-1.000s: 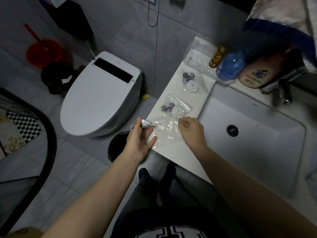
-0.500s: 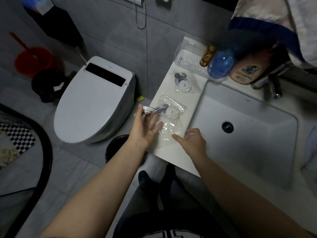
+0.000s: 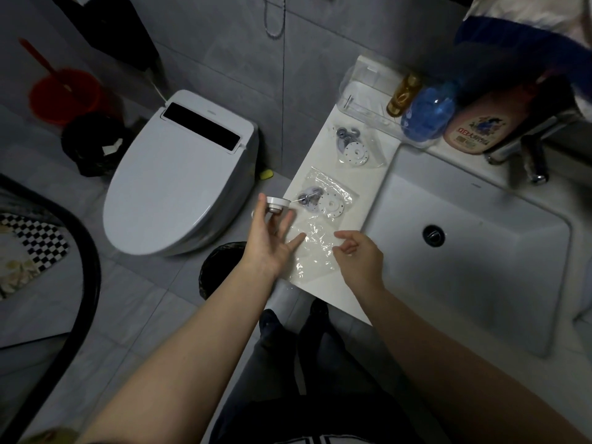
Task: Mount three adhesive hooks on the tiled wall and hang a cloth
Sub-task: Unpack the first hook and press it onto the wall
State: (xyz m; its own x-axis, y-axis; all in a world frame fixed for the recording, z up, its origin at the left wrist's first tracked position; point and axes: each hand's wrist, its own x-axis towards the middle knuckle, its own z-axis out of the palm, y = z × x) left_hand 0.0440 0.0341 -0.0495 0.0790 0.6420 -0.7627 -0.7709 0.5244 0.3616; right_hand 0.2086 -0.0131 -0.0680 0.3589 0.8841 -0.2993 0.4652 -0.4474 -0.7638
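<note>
While your left hand [image 3: 270,238] pinches the unpacked hook [image 3: 277,204] at the fingertips, thumb on one side of its white round base and the other fingers spread loosely below, the hook sits just off the left edge of the white desk [image 3: 323,280], above the floor. Your right hand [image 3: 360,256] hovers over the empty clear bag [image 3: 312,248] with its fingers loosely curled and holding nothing; whether the fingertips touch the plastic you cannot tell. That bag lies crumpled on the desk between your two hands. Just beyond it lies a second bag [image 3: 326,200] with a hook and a perforated white disc sealed inside, and farther back a third bag [image 3: 355,149] with the same parts. Behind that stands a clear tray [image 3: 362,88] holding a gold bottle [image 3: 400,94], a blue bottle [image 3: 427,112] and a pink bottle [image 3: 477,129]. The sink basin [image 3: 480,283] opens to the right of the desk. A cloth [image 3: 528,14] with a dark blue band hangs at the upper right. The toilet [image 3: 169,187] stands to the left against the tiled wall [image 3: 224,43].
</note>
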